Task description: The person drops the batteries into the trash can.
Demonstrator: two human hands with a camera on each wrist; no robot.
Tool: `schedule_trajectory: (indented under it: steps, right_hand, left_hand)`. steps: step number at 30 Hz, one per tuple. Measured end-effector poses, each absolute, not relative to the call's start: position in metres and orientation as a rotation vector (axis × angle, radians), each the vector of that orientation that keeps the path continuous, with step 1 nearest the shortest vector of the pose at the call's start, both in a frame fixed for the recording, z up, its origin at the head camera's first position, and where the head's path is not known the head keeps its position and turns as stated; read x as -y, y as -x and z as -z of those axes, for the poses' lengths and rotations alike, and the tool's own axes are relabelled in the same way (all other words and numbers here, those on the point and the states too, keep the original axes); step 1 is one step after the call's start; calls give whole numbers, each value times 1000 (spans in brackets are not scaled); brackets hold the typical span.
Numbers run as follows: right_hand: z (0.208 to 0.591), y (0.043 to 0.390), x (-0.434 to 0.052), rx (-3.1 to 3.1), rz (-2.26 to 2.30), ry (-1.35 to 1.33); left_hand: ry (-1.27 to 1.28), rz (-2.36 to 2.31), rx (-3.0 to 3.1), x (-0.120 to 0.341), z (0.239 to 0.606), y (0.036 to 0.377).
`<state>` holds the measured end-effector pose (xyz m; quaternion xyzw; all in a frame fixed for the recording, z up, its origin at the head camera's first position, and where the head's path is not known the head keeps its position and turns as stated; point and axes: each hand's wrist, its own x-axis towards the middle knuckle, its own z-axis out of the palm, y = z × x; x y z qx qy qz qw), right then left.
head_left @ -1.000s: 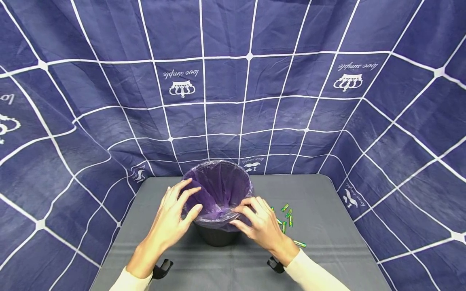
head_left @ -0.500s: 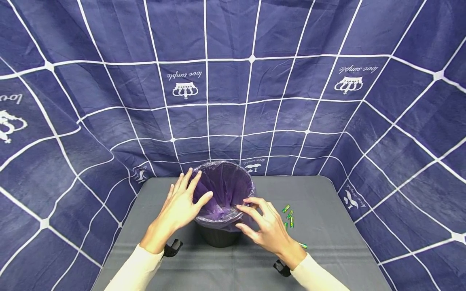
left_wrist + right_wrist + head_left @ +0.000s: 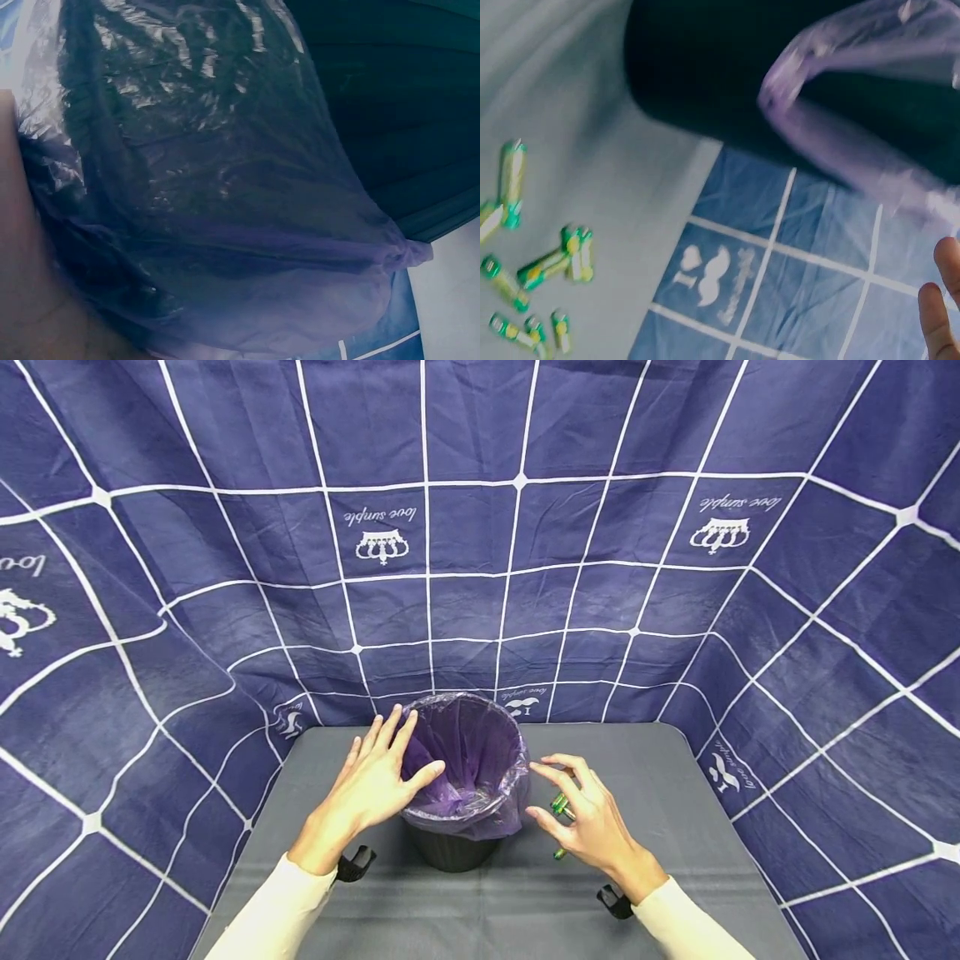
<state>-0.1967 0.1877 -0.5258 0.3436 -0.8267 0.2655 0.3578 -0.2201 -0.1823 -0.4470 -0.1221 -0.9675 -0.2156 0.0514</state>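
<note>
A black trash bin point(image 3: 450, 852) stands upright on the grey table, lined with a thin purple trash bag point(image 3: 468, 739) folded over its rim. My left hand point(image 3: 367, 785) is at the bin's left rim, fingers extended and thumb over the opening; the left wrist view shows the bag's overhang point(image 3: 225, 285) close up. Just right of the bin is my right hand point(image 3: 588, 818), fingers loosely bent and holding nothing I can see. Several green-and-yellow batteries point(image 3: 514, 184) lie on the table, partly hidden behind this hand in the head view.
The grey tabletop point(image 3: 675, 827) extends to both sides and in front of the bin. Blue cloth with white grid lines point(image 3: 480, 527) hangs behind and at both sides. Black straps point(image 3: 615, 902) are on both wrists.
My right hand has come off the bag's right front edge and moved right, over the batteries. My left hand has shifted slightly inward with its fingers straighter. The bag's right overhang now hangs looser.
</note>
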Motion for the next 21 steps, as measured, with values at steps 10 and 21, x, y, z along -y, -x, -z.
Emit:
schedule_trajectory:
  steps: [10,21]
  right_hand:
    - [542,208,-239,2311,-686,-790]
    - [573,215,-298,2475,-663,-680]
  left_hand:
    - [348,658,2972,182,448,225]
    - [322,635,2987,180,450,226]
